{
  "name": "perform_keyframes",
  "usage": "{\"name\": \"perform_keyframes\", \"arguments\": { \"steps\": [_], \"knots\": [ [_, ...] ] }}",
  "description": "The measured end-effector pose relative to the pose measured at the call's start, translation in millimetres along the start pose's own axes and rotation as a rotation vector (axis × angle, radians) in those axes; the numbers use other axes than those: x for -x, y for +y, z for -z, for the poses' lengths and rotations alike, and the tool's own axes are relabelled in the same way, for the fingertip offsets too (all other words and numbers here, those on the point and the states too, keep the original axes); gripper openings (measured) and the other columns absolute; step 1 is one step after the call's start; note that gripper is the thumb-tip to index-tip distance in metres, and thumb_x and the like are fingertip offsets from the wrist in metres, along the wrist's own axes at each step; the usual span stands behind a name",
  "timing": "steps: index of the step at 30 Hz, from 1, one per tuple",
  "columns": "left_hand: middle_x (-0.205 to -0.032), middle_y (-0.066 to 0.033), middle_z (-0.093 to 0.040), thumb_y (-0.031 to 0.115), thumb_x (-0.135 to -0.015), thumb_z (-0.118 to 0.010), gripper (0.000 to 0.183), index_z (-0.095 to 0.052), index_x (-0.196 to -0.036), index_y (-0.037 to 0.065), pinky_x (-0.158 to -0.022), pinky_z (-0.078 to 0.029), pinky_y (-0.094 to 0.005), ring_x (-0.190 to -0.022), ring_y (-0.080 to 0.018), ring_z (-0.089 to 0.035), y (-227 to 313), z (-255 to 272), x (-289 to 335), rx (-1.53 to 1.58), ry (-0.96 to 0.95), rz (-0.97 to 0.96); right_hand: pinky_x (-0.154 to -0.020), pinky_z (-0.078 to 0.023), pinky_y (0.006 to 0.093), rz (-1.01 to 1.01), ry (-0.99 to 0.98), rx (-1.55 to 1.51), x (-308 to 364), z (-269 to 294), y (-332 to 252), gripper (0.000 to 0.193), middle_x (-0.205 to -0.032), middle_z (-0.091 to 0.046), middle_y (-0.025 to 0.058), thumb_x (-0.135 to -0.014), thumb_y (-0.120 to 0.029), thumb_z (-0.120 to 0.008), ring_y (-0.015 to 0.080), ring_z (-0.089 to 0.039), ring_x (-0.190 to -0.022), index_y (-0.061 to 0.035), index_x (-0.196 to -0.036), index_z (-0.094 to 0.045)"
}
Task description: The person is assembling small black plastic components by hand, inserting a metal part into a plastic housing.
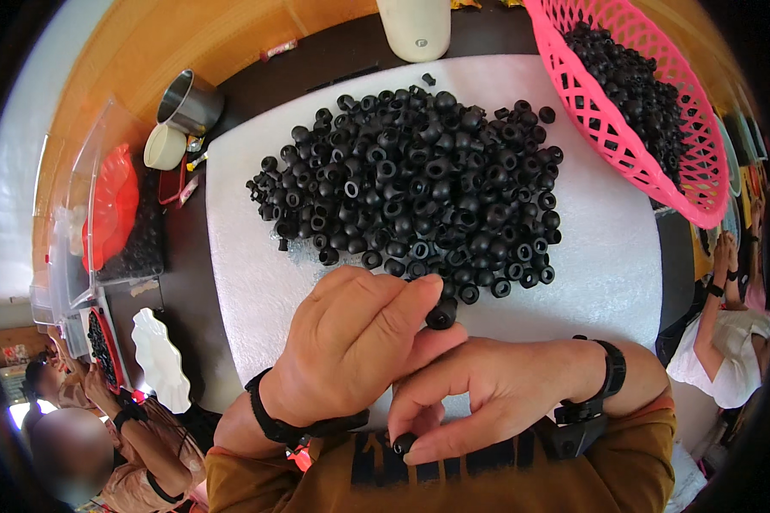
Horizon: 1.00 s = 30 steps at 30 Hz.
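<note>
Head view, looking down on a dark counter [316,60] covered by a white foam sheet [607,248]. Center of frame: a big loose pile of black rubber rings [411,184] lying on the sheet.

Left hand [346,346], lower center, fingers curled, thumb and forefinger pinched together on a single black ring [441,316] just below the near edge of the pile. Black band on that wrist.

Right hand [488,389], just right of and below the left, touching it. Its fingers are curled closed; a second small black piece [404,443] shows at the fingertips near the bottom edge, close to the brown sleeve. Black wrist strap [609,372] on this arm.

Upper right: pink plastic basket [633,145], tilted, holding more black rings; its rim overlaps the corner of the sheet.

Top center: pale cylindrical container [415,26], upright, at the sheet's far edge.

Upper left: steel cup [188,103] with a small cream bowl [164,147] just beside it. Further left, a clear plastic box [94,214] with a red object inside.

Lower left: white scalloped dish [161,346] on the counter, and another person's forearms below it. Right edge: another person's arm in a white top.
</note>
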<state>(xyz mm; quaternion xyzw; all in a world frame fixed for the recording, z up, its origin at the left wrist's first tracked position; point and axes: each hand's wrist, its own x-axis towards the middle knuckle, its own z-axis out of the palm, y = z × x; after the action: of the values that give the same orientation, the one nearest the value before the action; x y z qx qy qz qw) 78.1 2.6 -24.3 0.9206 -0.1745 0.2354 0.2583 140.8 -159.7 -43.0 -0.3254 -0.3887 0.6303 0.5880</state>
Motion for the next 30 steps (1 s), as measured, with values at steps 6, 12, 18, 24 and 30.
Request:
{"name": "perform_keyframes", "arguments": {
  "steps": [6,12,18,24,30],
  "knots": [
    [-0.070,-0.0053,-0.054,0.013,-0.058,-0.083,0.044,-0.064,-0.095,0.001,-0.045,-0.040,-0.0255,-0.053,-0.0148,-0.052,11,9,-4,0.031,-0.068,0.052,-0.063,-0.044,0.0234,0.022,-0.024,0.044,4,1,-4,0.022,-0.077,-0.056,0.0013,-0.087,-0.021,-0.063,0.0076,-0.052,-0.072,-0.0005,-0.093,-0.058],
    [-0.072,-0.0052,-0.057,0.012,-0.061,-0.083,0.042,-0.064,-0.097,0.001,-0.044,-0.043,-0.0228,-0.054,-0.0119,-0.054,40,42,-45,0.097,-0.239,0.136,-0.067,-0.044,0.0270,-0.042,-0.234,0.139,5,-2,-4,0.028,-0.083,-0.060,0.0023,-0.088,-0.029,-0.060,0.0107,-0.054,-0.075,-0.0026,-0.096,-0.057],
    [-0.069,-0.0033,-0.053,0.015,-0.071,-0.077,0.030,-0.063,-0.095,0.005,-0.049,-0.041,-0.0252,-0.054,-0.0129,-0.051,54,6,-118,0.121,-0.288,-0.038,-0.066,-0.042,0.0246,-0.027,-0.352,0.154,5,4,-3,0.025,-0.082,-0.060,0.0001,-0.088,-0.025,-0.061,0.0074,-0.052,-0.075,-0.0012,-0.093,-0.058],
    [-0.100,-0.0056,-0.058,0.007,-0.087,-0.060,0.043,-0.046,-0.125,-0.004,-0.064,-0.044,-0.0186,-0.070,-0.0059,-0.054,46,-37,-166,0.622,-0.259,0.308,-0.066,-0.042,0.0243,0.002,-0.345,0.124,8,7,0,0.023,-0.079,-0.060,-0.0004,-0.087,-0.022,-0.062,0.0068,-0.051,-0.074,-0.0003,-0.093,-0.058],
    [-0.114,-0.0106,-0.055,0.004,-0.088,-0.055,0.048,-0.037,-0.132,-0.004,-0.069,-0.049,-0.0218,-0.078,-0.0106,-0.060,34,-26,-142,0.681,-0.216,0.425,-0.067,-0.042,0.0242,-0.011,-0.367,0.068,9,7,-4,0.024,-0.080,-0.059,-0.0004,-0.086,-0.022,-0.063,0.0067,-0.051,-0.074,0.0003,-0.094,-0.058]
  ]
}}
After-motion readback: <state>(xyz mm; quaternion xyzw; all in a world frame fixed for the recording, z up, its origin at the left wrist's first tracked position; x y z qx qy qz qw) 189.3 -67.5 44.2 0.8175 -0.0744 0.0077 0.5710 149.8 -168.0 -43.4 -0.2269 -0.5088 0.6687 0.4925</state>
